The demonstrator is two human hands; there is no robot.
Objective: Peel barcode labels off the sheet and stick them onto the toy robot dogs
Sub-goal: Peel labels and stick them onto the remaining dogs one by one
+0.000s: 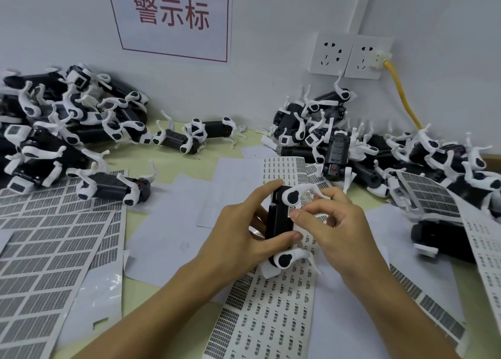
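Gripped in the left hand (238, 231), the black-bodied toy robot dog with white plastic legs (280, 223) is held on its side above the long white barcode label sheet (273, 312). Left thumb curls across the lower body; the index finger curls over the upper end; the forearm enters from the lower left.

Right hand (333, 228) reaches in from the lower right, fingers curled, with thumb and index finger pinching a small white barcode label (293, 210) against the dog's side.

Left of the held dog lie grey-printed label sheets (46, 244) and a pile of black-and-white toy dogs (62, 130). Right of it lies a second pile of toy dogs (379, 147). Behind it, on the wall, hang a white sign with red characters (170, 14) and two white wall sockets (349, 56) with a yellow cable (404, 98).
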